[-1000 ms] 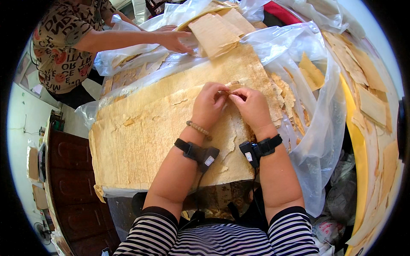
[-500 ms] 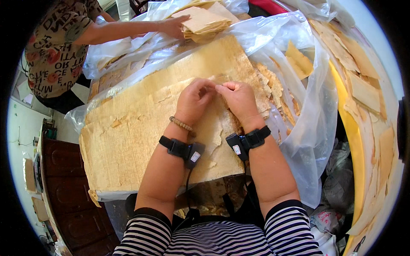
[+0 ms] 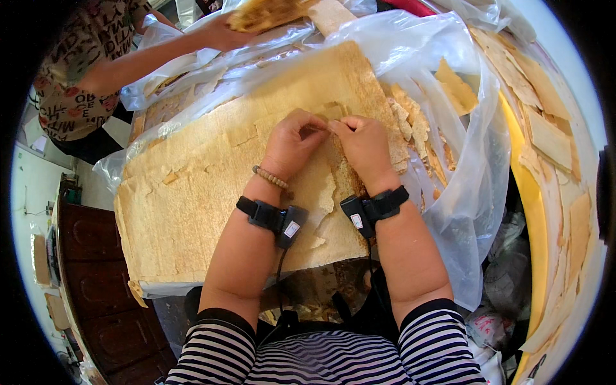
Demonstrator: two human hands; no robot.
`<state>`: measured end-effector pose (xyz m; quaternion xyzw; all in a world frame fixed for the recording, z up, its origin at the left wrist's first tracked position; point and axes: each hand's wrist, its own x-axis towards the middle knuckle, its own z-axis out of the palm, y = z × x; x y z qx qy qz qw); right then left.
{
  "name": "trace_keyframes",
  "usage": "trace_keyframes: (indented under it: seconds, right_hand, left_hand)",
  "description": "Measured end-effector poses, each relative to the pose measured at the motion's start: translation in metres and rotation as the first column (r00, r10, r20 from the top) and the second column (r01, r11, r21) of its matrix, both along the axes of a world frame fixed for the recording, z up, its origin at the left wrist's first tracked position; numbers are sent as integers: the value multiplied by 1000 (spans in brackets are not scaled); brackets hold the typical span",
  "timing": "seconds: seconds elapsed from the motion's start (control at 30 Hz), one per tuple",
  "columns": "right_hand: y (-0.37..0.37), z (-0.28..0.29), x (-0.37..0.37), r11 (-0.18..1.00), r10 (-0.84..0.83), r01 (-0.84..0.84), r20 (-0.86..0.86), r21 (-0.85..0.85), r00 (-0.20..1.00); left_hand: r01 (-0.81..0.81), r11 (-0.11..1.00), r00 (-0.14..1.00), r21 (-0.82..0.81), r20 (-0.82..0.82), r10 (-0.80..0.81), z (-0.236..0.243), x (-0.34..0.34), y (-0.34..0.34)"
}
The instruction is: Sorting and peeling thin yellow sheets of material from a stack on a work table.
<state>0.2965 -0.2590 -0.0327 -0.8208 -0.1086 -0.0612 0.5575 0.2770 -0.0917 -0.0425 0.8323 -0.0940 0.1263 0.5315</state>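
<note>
A large tan, fibrous sheet [image 3: 186, 224] with flaking, ragged layers lies before me. Above its upper right part, my left hand [image 3: 295, 142] and my right hand [image 3: 367, 147] meet at the fingertips, thumbs and forefingers pinched together. Whatever sits between those fingers is too small or hidden to make out. Under my hands a loose, torn-edged layer [image 3: 326, 192] curls up from the sheet. A darker, rough strip runs down beside my right wrist.
Broken tan flakes [image 3: 420, 131] lie right of the sheet on clear plastic film [image 3: 465, 192]. Across from me, a person's hand [image 3: 224, 32] holds a brown stack of sheets [image 3: 269, 14]. More tan pieces [image 3: 548, 138] rest beyond a yellow edge [image 3: 527, 256]. Dark wooden furniture [image 3: 109, 276] stands left.
The other person's hand has moved up and left, tilting the stack of sheets so its brown side shows. My hands stay pinched together, shifted only slightly.
</note>
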Motion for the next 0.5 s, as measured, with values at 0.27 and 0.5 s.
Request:
trace_keyframes:
  seconds: [0.27,0.5]
  right_hand:
    - [-14,8,3,995,-47,77,383,-63,923]
    - [-26,5,5,987,136,-145,-115,-68,984]
  left_hand:
    - [111,993,994,44,-16,-110,4,-4,-4]
    - [89,995,996,-35,-14,-90,-4,2,4]
